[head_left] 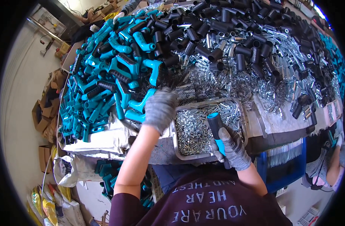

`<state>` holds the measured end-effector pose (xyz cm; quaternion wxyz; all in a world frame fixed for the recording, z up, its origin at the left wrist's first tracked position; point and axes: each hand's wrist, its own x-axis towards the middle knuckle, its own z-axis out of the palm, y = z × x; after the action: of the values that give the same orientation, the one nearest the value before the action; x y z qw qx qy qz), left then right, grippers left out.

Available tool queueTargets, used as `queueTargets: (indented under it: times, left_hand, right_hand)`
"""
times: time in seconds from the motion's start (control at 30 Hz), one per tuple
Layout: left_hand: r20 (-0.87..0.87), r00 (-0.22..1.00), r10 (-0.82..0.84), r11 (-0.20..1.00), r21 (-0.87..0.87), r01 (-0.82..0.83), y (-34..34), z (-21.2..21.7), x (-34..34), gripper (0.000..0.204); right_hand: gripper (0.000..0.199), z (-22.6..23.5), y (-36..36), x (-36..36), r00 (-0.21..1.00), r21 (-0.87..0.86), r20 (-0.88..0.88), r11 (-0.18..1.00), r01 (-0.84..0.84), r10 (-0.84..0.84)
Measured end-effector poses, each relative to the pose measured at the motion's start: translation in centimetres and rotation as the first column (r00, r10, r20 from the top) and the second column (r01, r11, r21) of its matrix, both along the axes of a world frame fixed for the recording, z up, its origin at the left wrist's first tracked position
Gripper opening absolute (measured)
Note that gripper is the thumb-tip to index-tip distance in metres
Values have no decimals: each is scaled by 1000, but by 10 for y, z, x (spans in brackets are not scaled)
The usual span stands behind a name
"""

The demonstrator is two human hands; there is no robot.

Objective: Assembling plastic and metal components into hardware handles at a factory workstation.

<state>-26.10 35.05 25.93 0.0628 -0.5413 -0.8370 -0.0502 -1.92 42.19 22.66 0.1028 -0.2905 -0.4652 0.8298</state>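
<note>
My right hand, in a grey knit glove, is wrapped round a black and teal tubular handle. The handle stands tilted over the near right part of a metal tray. Its upper end shows a teal ring. My left hand, gloved the same way, reaches farther out, above the tray's left corner. Its fingers curl downward by the dark coil springs, and what they hold, if anything, is hidden. Close by on its left lie teal angled grip pieces. Small screws and metal bits fill the tray.
A large heap of teal housings covers the table's left. Black tubes and shiny metal rods pile up behind. A blue crate holds long metal pins below the right edge. Another person's arm shows at far right.
</note>
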Motion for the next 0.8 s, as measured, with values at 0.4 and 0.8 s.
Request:
queueTargets:
  times: [0.4, 0.8]
  left_hand:
    - [859, 355, -367, 866, 456, -207, -15, 32, -1, 16]
    - [975, -88, -202, 977, 195, -81, -18, 41, 22, 18]
  right_hand:
    - [53, -4, 4, -1, 999, 142, 1, 989, -35, 35]
    - [54, -14, -3, -2, 998, 590, 27, 805, -60, 54]
